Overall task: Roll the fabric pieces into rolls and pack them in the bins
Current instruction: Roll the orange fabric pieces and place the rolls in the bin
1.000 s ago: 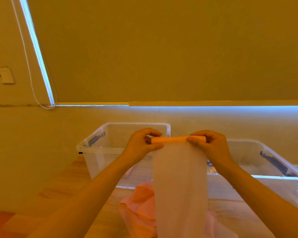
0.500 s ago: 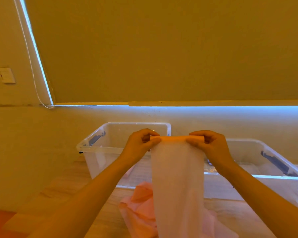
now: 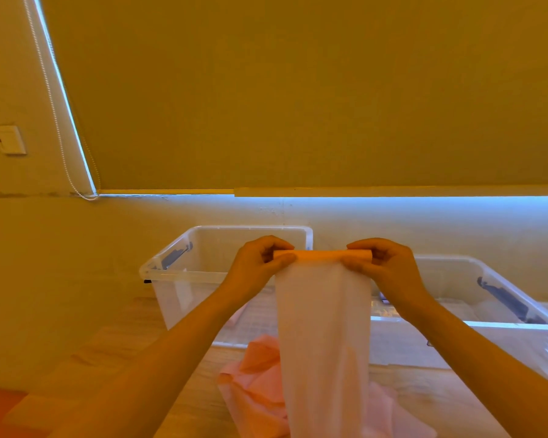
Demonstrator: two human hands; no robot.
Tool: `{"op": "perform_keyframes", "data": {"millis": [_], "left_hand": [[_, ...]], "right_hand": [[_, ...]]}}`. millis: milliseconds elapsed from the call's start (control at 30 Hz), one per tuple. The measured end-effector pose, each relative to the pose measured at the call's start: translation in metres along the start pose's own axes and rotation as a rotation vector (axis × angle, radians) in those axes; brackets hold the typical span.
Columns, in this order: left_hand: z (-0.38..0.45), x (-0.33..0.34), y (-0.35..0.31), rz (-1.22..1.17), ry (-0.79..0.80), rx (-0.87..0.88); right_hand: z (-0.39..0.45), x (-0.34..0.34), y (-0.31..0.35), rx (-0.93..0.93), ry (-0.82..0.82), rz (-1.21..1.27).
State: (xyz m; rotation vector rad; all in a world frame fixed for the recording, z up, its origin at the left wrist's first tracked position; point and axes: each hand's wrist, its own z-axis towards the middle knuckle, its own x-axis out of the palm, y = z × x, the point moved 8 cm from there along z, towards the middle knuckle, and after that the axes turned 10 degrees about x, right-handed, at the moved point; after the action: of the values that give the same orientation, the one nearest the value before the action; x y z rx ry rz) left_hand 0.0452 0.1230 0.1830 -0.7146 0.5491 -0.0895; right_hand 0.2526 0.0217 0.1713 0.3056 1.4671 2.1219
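Wooden counter (image 3: 184, 403) under a drawn blind (image 3: 298, 90). Left hand (image 3: 257, 263) and right hand (image 3: 383, 267) each pinch an end of one fabric roll (image 3: 321, 256), long axis left-right, sheet (image 3: 325, 343) hanging down. Two clear bins (image 3: 178, 275) (image 3: 519, 311) behind; one pink fabric pile (image 3: 253, 380) below.

two bare forearms, left grip (image 3: 260, 263) and right grip (image 3: 383, 267), no sleeves in view
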Motion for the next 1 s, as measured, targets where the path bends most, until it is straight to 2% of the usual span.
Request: {"op": "perform_keyframes", "data": {"millis": [167, 433, 600, 700, 1000], "left_hand": [[0.0007, 0.0049, -0.0012, -0.043, 0.04, -0.009], [-0.0033, 0.0048, -0.0015, 0.038, 0.009, 0.009], [-0.0035, 0.0032, -0.001, -0.042, -0.02, -0.032], [-0.0028, 0.0045, -0.0058, -0.021, 0.022, -0.022], [-0.0036, -0.0026, -0.0035, 0.036, -0.051, 0.013]], "right_hand": [[-0.0004, -0.0039, 0.0014, -0.012, -0.042, 0.001], [-0.0035, -0.0021, 0.0027, -0.014, 0.038, 0.016], [-0.0033, -0.006, 0.0021, -0.015, -0.028, -0.013], [-0.0048, -0.0086, 0.0012, -0.006, -0.05, -0.008], [-0.0086, -0.0023, -0.0003, 0.043, 0.038, 0.022]]}}
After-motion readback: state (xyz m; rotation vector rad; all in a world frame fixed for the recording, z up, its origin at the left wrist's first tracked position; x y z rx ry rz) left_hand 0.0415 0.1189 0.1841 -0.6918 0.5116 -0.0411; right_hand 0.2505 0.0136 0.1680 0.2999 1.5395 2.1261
